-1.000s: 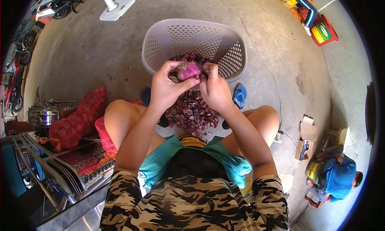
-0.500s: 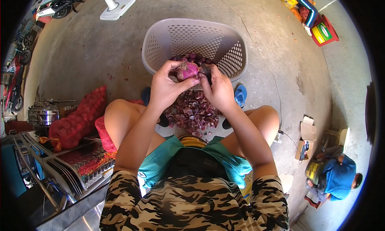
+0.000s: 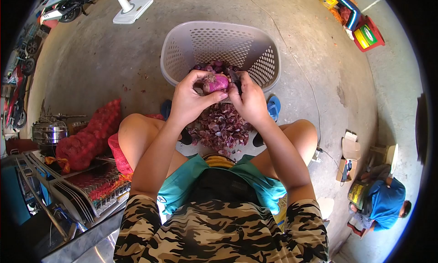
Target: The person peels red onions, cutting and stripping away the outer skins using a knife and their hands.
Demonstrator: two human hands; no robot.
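pinching a purple onion point(image 3: 216, 83) between thumb and fingers, the left hand point(image 3: 191, 90) sits near the middle of the head view, with the onion's ragged brown end turned leftward. the right hand point(image 3: 248, 96) is drawn up close at the onion's other end, its thumb and bent fingers nipping a dark piece point(image 3: 235, 78) that lies against the onion; whether this is a blade or loose skin, i cannot tell. the onion appears in front of the near rim of a grey perforated basket point(image 3: 248, 57), though how high it is held is hard to judge. more onions point(image 3: 216, 67) lie in the bottom of the basket. below the hands, between the seated person's bare legs, a heap of dry purple skins point(image 3: 219, 128) covers the floor. a blue slipper point(image 3: 273, 109) lies beside the basket, on the right hand's side. over to the left, a full red mesh sack point(image 3: 86, 140) leans near a shiny metal pot point(image 3: 48, 133). well apart on the right, a person in a blue shirt point(image 3: 387, 201) sits bent over by the wall, near an open cardboard box point(image 3: 350, 153). at the upper right, another person's striped trouser leg point(image 3: 349, 10) shows beside a red tub point(image 3: 368, 37).
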